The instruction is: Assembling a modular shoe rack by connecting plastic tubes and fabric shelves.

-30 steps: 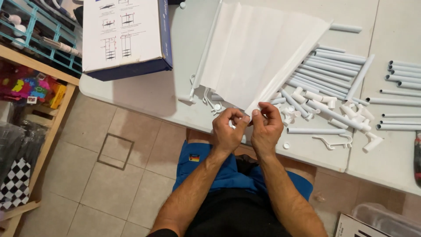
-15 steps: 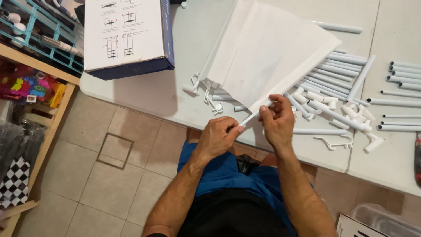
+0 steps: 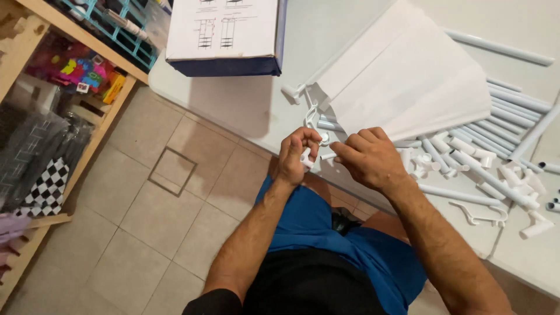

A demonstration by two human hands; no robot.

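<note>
My left hand (image 3: 296, 156) is curled around a small white plastic connector (image 3: 306, 160) at the front edge of the white table (image 3: 245, 105). My right hand (image 3: 367, 157) pinches a short white tube (image 3: 328, 156) whose end points into that connector. Both hands hover just in front of a folded white fabric sheet (image 3: 408, 87). Loose white connectors (image 3: 443, 149) and a hook-shaped clip (image 3: 475, 216) lie to the right of my right hand.
Several long white tubes (image 3: 513, 102) lie at the right of the table. A cardboard box with a printed diagram (image 3: 224, 35) stands at the back left. A wooden shelf (image 3: 93, 134) with toys and cloth is on the left, tiled floor below.
Both hands have shifted left along the table edge. The left hand has closed on a small connector, and the right hand now brings a short tube up to it.
</note>
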